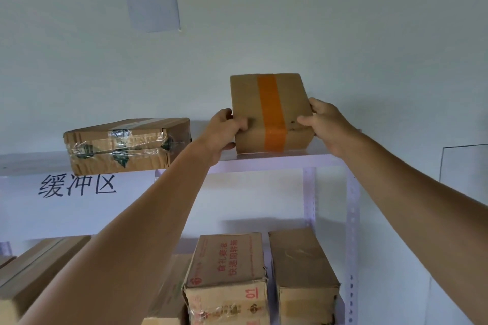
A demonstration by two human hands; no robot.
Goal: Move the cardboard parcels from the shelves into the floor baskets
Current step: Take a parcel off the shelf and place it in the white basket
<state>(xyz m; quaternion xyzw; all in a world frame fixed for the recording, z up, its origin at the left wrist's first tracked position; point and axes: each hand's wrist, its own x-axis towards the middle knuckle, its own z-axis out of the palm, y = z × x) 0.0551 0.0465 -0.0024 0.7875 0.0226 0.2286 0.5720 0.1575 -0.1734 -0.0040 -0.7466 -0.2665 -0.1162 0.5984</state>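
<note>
Top-shelf parcel (248,103) in left grip (224,129), right grip (326,124)

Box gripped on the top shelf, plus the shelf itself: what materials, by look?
Brown box with orange tape stripe: cardboard, likely corrugated, matte, softly dented edges. Its orange tape: plastic film, glossy, catching light. Pale lilac-white top shelf: probably painted steel, smooth satin; the perforated upright suggests slotted-angle racking, unconfirmed.

I read 3 markings. Wall sheet (151,12): "2 - 4". White sign (79,208) under top shelf (277,160): "缓冲区". Carton (227,261) below: red "快递周转箱" on top, "01" on front face. Other red chars on it too blurry, can't read.
</note>
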